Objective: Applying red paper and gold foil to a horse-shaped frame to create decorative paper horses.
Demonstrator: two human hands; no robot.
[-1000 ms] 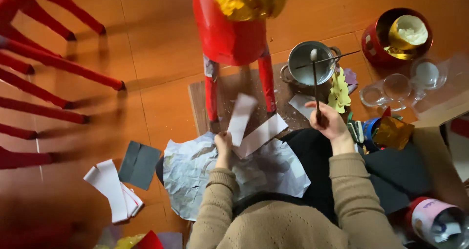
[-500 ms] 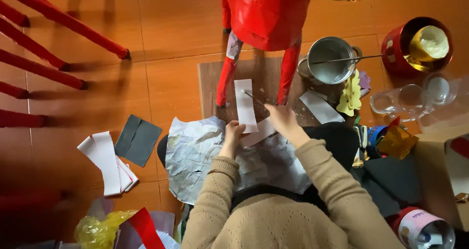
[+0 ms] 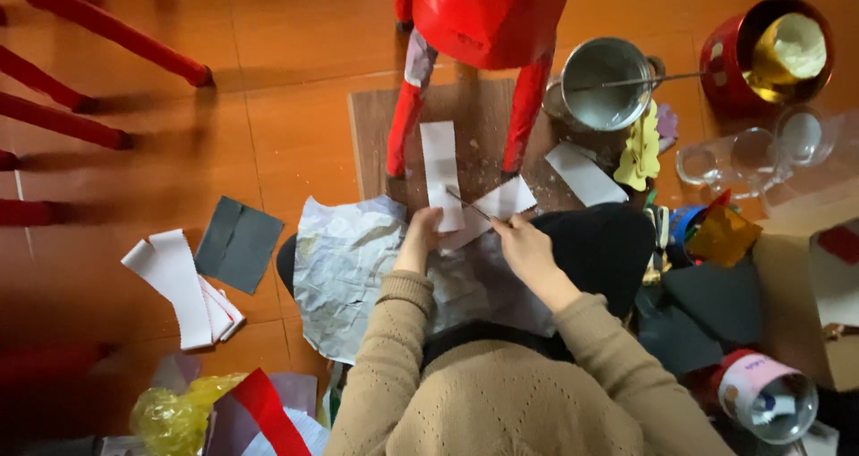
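Orange floor tiles (image 3: 295,53) lie smooth and free to the left of the brown board (image 3: 474,120), as far as the red chair legs (image 3: 98,35). On this board stands a red papier-mâché figure (image 3: 488,13), and we see a white paper strip (image 3: 440,174) between its two legs. Our left hand (image 3: 419,238) pinches the near end of the strip, fingers together. Our right hand (image 3: 523,248) is closed around a thin brush (image 3: 474,207), its tip over a second strip (image 3: 501,204). Crumpled grey paper (image 3: 344,264) lies just under the board. Right of the board stand a metal pot (image 3: 608,82) and a red tin (image 3: 769,49).
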